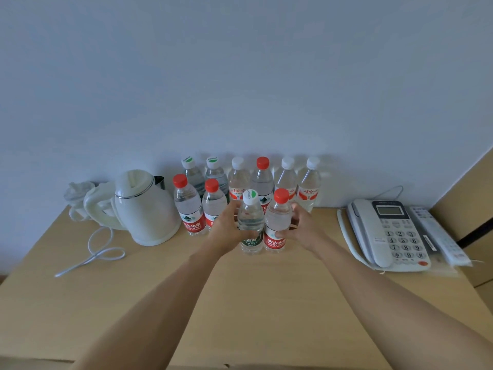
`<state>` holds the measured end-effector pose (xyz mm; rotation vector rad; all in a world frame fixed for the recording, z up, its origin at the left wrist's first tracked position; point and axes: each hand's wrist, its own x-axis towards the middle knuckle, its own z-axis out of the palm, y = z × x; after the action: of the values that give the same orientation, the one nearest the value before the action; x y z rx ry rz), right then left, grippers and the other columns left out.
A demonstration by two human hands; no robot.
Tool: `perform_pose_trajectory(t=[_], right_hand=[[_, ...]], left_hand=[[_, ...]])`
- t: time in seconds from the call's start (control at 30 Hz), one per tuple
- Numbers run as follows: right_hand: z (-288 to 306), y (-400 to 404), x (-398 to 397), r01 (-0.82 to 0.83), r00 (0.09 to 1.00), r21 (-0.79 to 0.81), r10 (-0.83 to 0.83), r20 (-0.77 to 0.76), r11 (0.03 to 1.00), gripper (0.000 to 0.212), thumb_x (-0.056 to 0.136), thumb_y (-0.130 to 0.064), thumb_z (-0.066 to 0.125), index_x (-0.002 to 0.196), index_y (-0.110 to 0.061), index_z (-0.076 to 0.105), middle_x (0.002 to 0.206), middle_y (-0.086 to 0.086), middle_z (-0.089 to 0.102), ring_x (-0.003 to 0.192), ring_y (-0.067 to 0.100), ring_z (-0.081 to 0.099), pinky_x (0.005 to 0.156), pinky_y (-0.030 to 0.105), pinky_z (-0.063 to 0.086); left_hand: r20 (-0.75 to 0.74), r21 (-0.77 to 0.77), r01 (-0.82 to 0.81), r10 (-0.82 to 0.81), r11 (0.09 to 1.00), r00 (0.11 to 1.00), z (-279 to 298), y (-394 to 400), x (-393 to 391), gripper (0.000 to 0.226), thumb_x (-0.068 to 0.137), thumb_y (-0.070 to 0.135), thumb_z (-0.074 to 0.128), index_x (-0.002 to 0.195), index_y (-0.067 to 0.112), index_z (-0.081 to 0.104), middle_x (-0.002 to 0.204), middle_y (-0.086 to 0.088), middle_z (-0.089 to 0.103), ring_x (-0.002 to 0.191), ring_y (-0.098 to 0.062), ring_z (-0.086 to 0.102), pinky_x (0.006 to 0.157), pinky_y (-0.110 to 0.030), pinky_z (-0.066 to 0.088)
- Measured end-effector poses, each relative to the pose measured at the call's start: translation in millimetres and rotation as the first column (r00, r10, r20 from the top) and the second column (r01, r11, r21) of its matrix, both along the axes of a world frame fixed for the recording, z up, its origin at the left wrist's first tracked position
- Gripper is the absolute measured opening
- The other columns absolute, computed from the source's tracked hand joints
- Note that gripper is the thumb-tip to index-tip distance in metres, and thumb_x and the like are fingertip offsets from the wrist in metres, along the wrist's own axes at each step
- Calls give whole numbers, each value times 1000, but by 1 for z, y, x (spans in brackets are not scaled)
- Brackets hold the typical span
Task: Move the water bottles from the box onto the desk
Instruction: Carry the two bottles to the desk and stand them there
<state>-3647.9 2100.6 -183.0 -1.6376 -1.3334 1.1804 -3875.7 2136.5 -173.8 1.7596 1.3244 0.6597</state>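
My left hand (229,227) grips a green-labelled water bottle with a white cap (250,209), standing upright on the wooden desk (240,295). My right hand (298,227) grips a red-capped, red-labelled bottle (277,217) right beside it; the two bottles touch. Behind them, several more bottles stand in rows against the wall: two red-capped ones (186,206) at the left and a back row (262,177) with white, green-marked and red caps. No box is clearly in view.
A white electric kettle (145,206) with its cord (98,252) stands left of the bottles. A grey desk telephone (389,233) and a remote control (437,233) lie at the right. A cardboard-coloured edge (186,365) runs along the bottom of the view.
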Motion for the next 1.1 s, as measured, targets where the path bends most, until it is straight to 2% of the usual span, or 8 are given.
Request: perform_pose_trajectory(t=[0.1, 0.27, 0.4, 0.5, 0.57, 0.67, 0.77, 1.1], right_hand=[[1, -2, 1, 4, 1000, 22, -4, -12, 1000, 73, 72, -8, 85, 134, -24, 51, 133, -2, 62, 128, 18, 53, 110, 50, 42], [18, -1, -2, 60, 998, 111, -61, 0, 992, 73, 57, -35, 85, 123, -32, 56, 119, -10, 64, 111, 12, 60, 99, 42, 50], [25, 1, -4, 92, 984, 234, -125, 129, 968, 57, 66, -27, 89, 107, -44, 54, 99, -24, 61, 91, -4, 56, 79, 26, 44], [23, -2, -6, 110, 972, 277, -161, 170, 955, 52, 67, -30, 88, 101, -47, 53, 92, -33, 62, 88, -13, 56, 72, 20, 40], [21, -5, -8, 112, 968, 299, -172, 185, 948, 50, 68, -32, 88, 103, -45, 55, 91, -32, 62, 89, -19, 53, 71, 18, 38], [20, -5, -8, 103, 965, 313, -172, 199, 944, 51, 70, -32, 87, 111, -39, 58, 92, -30, 60, 88, -20, 52, 72, 17, 37], [22, -7, -8, 94, 962, 313, -167, 217, 945, 54, 71, -31, 87, 118, -33, 60, 95, -32, 58, 88, -19, 53, 72, 13, 37], [37, -7, -10, 77, 932, 328, -185, 312, 941, 54, 71, -32, 86, 119, -26, 62, 98, -18, 62, 90, 3, 60, 77, 26, 48]], left_hand=[[-43, 72, 11, -7, 997, 999, 20, 4, -3, 63, 72, 39, 88, 125, 28, 57, 111, 13, 65, 102, -6, 62, 87, -29, 53], [-110, 287, -18, 52, 958, 993, 52, 4, 1, 49, 72, 37, 87, 115, 27, 65, 94, 13, 66, 85, -3, 62, 76, -23, 52], [-232, 383, 48, 46, 923, 972, 68, 5, 8, 48, 74, 35, 86, 118, 27, 68, 95, 15, 66, 78, -5, 61, 71, -23, 52], [-307, 397, 78, 52, 915, 950, 78, 14, 9, 42, 74, 29, 86, 113, 23, 72, 81, 14, 61, 72, -6, 55, 62, -15, 39], [-373, 414, 124, 44, 902, 927, 85, 19, 11, 40, 74, 28, 86, 110, 18, 74, 79, 10, 60, 73, -9, 54, 64, -17, 38], [-442, 418, 164, 42, 893, 896, 94, 28, 13, 40, 75, 27, 86, 111, 14, 73, 83, 5, 65, 77, -13, 57, 71, -22, 44], [-517, 389, 183, 50, 903, 854, 102, 39, 13, 44, 77, 30, 85, 116, 12, 72, 102, -6, 73, 91, -21, 66, 84, -31, 54], [-594, 359, 168, 86, 918, 800, 111, 60, 9, 44, 80, 30, 83, 118, 11, 73, 105, -6, 73, 95, -22, 65, 81, -28, 49]])
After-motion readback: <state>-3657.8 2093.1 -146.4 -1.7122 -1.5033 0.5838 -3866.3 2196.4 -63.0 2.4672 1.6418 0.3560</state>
